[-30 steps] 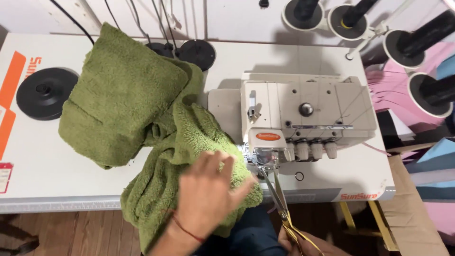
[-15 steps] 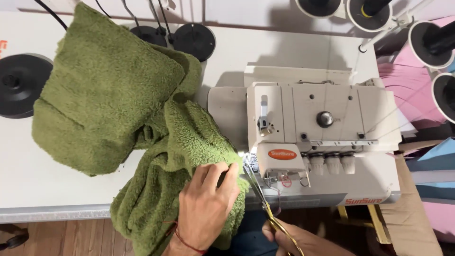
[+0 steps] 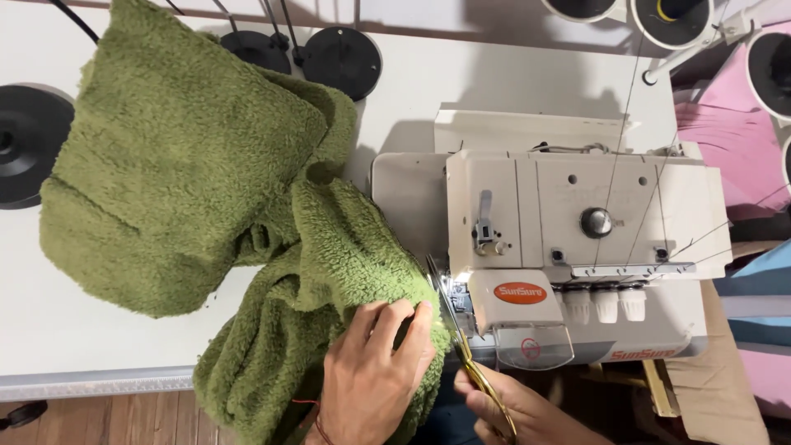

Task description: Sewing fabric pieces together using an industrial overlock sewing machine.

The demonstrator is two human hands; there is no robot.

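Observation:
A thick green fleece fabric (image 3: 189, 181) lies heaped over the white table and hangs off its front edge. My left hand (image 3: 375, 371) rests flat on the fleece beside the sewing machine's needle area, fingers spread and pressing it down. My right hand (image 3: 511, 408) holds gold-handled scissors (image 3: 461, 346) at the lower edge of the view, blades pointing up along the fabric edge next to the presser foot. The cream overlock sewing machine (image 3: 577, 239) stands to the right of the fabric.
Black thread-stand discs (image 3: 342, 58) and a larger black disc (image 3: 25, 144) sit on the white table (image 3: 74, 346). Thread cones (image 3: 770, 70) and pink fabric (image 3: 725, 124) are at the right. Wooden floor shows below the table edge.
The view has moved closer and shifted right. My left hand slid down the fleece toward the needle, and my right hand brought the scissors up beside the presser foot.

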